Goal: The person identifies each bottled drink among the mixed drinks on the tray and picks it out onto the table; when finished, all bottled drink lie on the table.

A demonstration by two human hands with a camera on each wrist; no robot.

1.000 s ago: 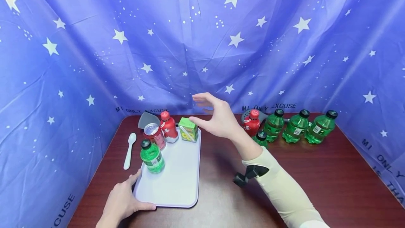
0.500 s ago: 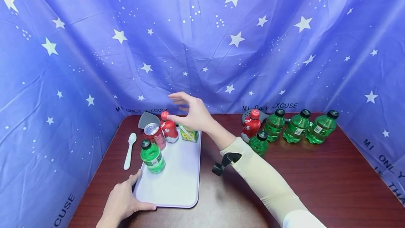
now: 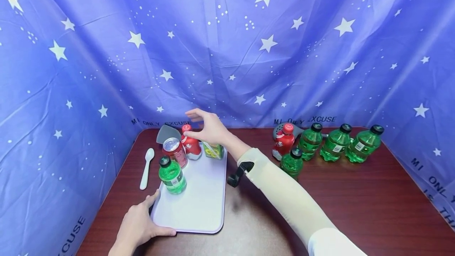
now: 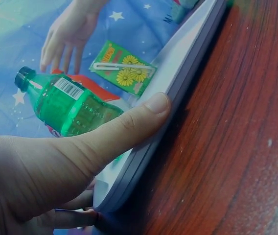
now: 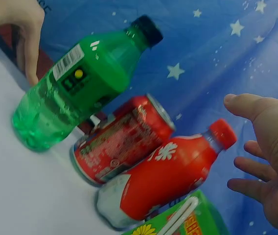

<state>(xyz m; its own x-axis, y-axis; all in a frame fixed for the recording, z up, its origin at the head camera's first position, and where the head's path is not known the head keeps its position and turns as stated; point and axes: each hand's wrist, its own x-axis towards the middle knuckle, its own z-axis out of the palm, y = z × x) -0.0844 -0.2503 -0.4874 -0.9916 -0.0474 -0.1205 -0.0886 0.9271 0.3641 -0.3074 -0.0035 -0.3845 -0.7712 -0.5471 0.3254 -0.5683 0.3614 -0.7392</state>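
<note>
My left hand (image 3: 136, 224) holds the near left corner of a white tray (image 3: 199, 208), thumb along the front rim and fingers at the left side. On the tray stand a green soda bottle (image 3: 173, 181), a red drink can (image 3: 177, 156), a red bottle (image 3: 192, 149) and a green drink carton (image 3: 214, 152) with a straw and yellow flowers. My right hand (image 3: 210, 130) hovers at the red bottle's cap, thumb and fingers spread. In the right wrist view a gap shows between the fingers and the cap (image 5: 223, 133). The forearm partly covers the carton in the head view.
A white spoon (image 3: 146, 169) lies left of the tray, and a grey spatula (image 3: 168, 134) behind the can. On the right stand another red bottle (image 3: 283, 144) and several green bottles (image 3: 335, 145), with a grey slotted utensil (image 3: 278, 128) behind. A starry blue curtain encloses the table.
My right hand has moved left from above the drink carton to the red bottle, then dropped slightly. The left hand has stayed at the tray corner.
</note>
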